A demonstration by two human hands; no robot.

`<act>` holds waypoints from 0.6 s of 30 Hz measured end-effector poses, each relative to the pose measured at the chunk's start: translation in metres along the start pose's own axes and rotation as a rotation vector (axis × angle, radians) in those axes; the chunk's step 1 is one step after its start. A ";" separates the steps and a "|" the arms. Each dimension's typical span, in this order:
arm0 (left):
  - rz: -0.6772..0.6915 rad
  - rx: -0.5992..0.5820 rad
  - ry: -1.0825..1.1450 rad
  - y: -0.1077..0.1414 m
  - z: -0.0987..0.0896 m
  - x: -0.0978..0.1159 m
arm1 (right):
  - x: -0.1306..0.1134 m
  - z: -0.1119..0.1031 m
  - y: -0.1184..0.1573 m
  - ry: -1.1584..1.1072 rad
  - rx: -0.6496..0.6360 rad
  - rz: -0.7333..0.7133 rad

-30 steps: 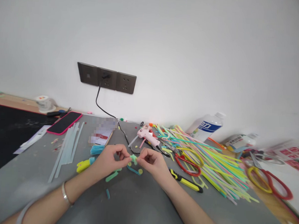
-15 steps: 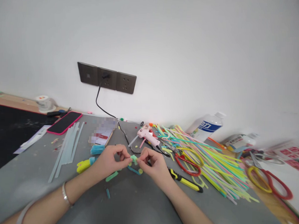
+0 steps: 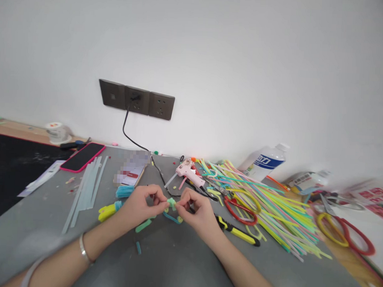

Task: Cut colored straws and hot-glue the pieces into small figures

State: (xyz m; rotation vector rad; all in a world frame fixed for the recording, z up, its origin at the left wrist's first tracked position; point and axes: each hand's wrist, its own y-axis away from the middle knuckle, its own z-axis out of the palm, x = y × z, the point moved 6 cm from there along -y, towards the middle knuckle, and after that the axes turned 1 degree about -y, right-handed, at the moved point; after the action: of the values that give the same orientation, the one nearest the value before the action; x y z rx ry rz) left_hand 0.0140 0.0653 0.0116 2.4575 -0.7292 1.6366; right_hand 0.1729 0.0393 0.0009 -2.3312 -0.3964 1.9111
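Note:
Between my two hands is a small light-green fuzzy piece (image 3: 171, 203), which looks like bent pipe cleaner. My left hand (image 3: 146, 203) pinches its left side with thumb and forefinger. On the right side, my right hand (image 3: 194, 208) grips it the same way. Just below lie a blue pipe-cleaner strip (image 3: 171, 218) and a green strip (image 3: 143, 225), with a short blue bit (image 3: 138, 248) nearer me. A bundle of blue pipe cleaners (image 3: 124, 192) and a yellow bundle (image 3: 107, 212) sit beside my left wrist.
A pink glue gun (image 3: 190, 174) rests behind my hands, its cord running to the wall socket. Rightward are a yellow utility knife (image 3: 240, 234), red-and-yellow scissors (image 3: 242, 208), many pipe cleaners (image 3: 280, 212) and a white bottle (image 3: 264, 162). Leftward lie glue sticks (image 3: 88, 187) and a phone (image 3: 83, 157).

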 end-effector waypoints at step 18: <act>-0.044 0.103 0.224 -0.006 -0.008 -0.014 | 0.004 -0.003 -0.002 0.016 0.003 -0.008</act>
State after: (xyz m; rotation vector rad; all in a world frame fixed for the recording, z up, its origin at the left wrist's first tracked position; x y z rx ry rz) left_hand 0.0057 0.0776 0.0039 2.2840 -0.5700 1.9360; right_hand 0.1763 0.0429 -0.0019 -2.3374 -0.4011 1.8873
